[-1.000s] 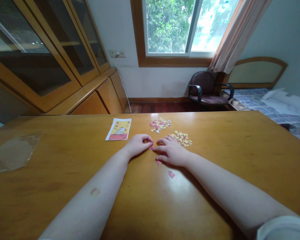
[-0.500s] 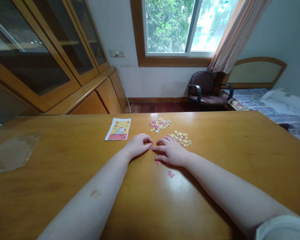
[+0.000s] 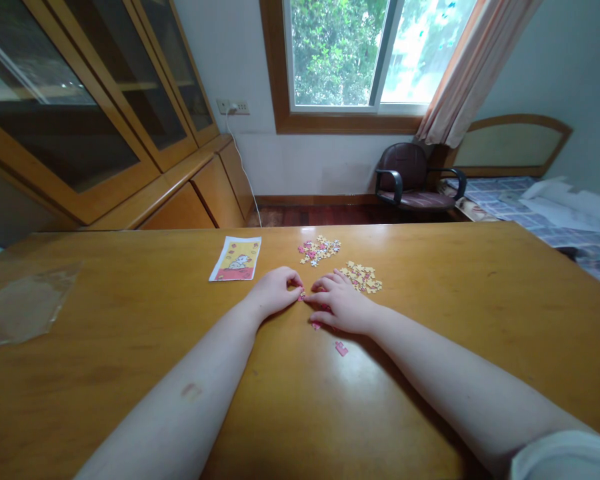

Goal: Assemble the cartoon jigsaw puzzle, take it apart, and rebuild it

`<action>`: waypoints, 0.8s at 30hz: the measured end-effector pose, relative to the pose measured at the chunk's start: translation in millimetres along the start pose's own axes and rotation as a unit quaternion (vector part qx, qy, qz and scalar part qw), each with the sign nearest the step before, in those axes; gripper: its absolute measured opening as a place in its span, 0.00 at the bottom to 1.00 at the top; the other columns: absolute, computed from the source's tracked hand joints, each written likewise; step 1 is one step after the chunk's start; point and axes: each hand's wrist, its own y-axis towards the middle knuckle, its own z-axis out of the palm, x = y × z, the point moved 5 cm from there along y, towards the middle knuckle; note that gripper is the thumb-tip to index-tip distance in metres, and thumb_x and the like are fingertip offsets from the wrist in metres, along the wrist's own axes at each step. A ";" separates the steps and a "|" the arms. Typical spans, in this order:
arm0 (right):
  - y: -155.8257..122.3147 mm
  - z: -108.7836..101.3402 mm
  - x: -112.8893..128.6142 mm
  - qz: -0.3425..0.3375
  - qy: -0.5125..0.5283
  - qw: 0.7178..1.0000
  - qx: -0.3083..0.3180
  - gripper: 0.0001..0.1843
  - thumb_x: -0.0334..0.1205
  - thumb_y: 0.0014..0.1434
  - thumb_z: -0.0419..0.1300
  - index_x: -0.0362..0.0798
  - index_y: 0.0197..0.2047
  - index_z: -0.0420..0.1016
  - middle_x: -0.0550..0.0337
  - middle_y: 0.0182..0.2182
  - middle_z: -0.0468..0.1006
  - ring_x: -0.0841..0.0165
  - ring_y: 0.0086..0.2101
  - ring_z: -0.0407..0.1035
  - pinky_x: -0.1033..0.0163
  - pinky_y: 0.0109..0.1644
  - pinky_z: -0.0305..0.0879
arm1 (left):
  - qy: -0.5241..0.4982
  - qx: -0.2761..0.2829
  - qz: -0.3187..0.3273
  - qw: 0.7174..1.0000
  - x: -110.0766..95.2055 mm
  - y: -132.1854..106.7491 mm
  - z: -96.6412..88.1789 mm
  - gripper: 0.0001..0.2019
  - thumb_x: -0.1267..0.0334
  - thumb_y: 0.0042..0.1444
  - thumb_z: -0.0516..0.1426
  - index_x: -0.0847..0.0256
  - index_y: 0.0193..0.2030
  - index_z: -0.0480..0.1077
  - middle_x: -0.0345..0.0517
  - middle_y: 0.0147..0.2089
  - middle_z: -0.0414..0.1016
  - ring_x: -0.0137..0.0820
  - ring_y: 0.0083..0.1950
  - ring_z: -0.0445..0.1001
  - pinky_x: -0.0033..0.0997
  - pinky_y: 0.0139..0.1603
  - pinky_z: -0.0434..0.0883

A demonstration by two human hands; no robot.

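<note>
Puzzle pieces (image 3: 301,295), small, pink with a bit of yellow, sit on the wooden table (image 3: 280,413) right between the person's two hands, from where I'm standing. Left hand (image 3: 275,291): fingers curled, thumb and forefinger drawn close at those pieces, touching them; can't tell if it's truly pinching one or just pressing. Right hand (image 3: 345,303): palm down, fingers loosely spread, forefinger tip at the same pieces from the other side; not clasping anything that I can see. More pink bits show between its fingers, partly hidden. One pink piece (image 3: 315,326) peeks out by the right thumb; a larger pink piece (image 3: 341,349) lies apart, nearer the person. Yellow pile (image 3: 361,277) just beyond the right hand, mixed pink-white-yellow pile (image 3: 320,250) farther back near the table's far edge. Picture card (image 3: 237,258), white animal on yellow and red, lies flat beyond the left hand. Clear plastic bag (image 3: 27,303) flat at far left. Brown chair (image 3: 410,173) behind the table, below the window (image 3: 337,53).
</note>
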 end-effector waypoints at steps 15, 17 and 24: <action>0.4 -0.6 0.3 -0.002 -0.001 1.000 0.000 0.24 0.57 0.59 0.58 0.55 0.53 0.76 0.52 0.48 0.73 0.58 0.51 0.60 0.45 0.63 0.45 | 0.007 0.000 0.002 1.000 -1.2 0.3 -0.4 0.07 0.59 0.50 0.57 0.59 0.30 0.73 0.43 0.34 0.74 0.32 0.35 0.71 0.31 0.36 0.67; 0.2 -0.6 0.2 -0.002 -0.001 1.000 0.000 0.24 0.57 0.59 0.59 0.55 0.53 0.76 0.52 0.48 0.73 0.58 0.51 0.60 0.45 0.63 0.45 | 0.008 0.001 0.004 1.000 -1.5 0.1 -0.3 0.07 0.59 0.50 0.57 0.59 0.31 0.73 0.43 0.34 0.74 0.32 0.35 0.71 0.31 0.36 0.67; -0.2 -0.6 2.3 -0.005 -0.001 1.000 0.002 0.24 0.56 0.59 0.58 0.54 0.54 0.75 0.52 0.48 0.73 0.58 0.50 0.61 0.45 0.62 0.47 | 0.005 0.013 0.005 1.000 -4.3 -0.7 -0.2 0.07 0.59 0.49 0.57 0.58 0.32 0.73 0.44 0.36 0.75 0.33 0.37 0.72 0.31 0.38 0.67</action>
